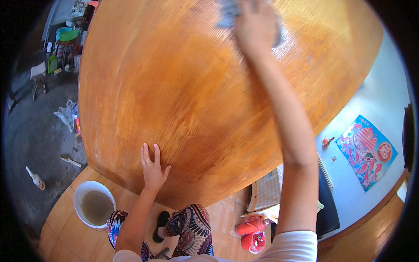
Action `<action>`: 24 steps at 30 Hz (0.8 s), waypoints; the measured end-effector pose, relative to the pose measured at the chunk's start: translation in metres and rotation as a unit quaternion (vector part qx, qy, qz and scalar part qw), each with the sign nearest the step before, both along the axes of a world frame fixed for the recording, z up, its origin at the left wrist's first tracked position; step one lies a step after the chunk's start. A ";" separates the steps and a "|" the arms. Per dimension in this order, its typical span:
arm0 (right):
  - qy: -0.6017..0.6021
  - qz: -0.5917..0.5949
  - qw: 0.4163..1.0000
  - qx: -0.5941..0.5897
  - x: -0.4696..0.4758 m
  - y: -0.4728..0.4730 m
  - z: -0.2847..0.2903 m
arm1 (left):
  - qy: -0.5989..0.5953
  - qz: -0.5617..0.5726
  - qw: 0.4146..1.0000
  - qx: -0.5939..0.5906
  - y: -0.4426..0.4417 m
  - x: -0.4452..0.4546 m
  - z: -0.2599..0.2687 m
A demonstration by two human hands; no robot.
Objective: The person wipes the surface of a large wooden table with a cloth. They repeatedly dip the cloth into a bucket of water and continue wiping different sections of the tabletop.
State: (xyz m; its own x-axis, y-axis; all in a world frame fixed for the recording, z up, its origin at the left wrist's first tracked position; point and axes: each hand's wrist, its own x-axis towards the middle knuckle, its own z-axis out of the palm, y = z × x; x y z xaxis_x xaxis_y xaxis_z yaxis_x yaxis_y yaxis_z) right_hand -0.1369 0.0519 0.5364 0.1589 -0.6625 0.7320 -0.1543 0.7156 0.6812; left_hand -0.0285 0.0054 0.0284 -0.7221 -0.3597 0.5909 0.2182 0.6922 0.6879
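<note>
A large varnished wooden panel (196,98) fills the middle of the view. My right hand (257,28) is stretched to its far part and presses a grey-blue cloth (229,13) on the surface; the hand and cloth are blurred, and the wood around them shines as if wet. Nearer to me, my left hand (154,168) rests on the lower left of the panel, fingers spread, with nothing in it. To the left of my legs, a white bucket (77,204) of murky water stands on the tiles.
On the dark floor at left lie a brush (70,160) and a white bottle (35,178), with a plastic bag (67,114) by the panel. A small stool (38,70) stands farther off. At lower right are a red thermos (250,226), a black chair (327,206) and a wall poster (366,152).
</note>
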 end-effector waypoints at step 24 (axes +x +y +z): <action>-0.005 -0.024 0.961 0.277 0.023 0.029 -0.025 | -0.005 -0.051 0.998 0.032 -0.013 0.010 0.001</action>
State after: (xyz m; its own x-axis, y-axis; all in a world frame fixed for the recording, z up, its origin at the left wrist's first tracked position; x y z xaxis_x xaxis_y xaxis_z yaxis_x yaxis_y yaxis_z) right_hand -0.1142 0.0806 0.5118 0.1135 -0.9570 0.2671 -0.1393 0.2508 0.9580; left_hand -0.0182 -0.0078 0.0293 -0.7634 -0.3201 0.5611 0.2778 0.6215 0.7325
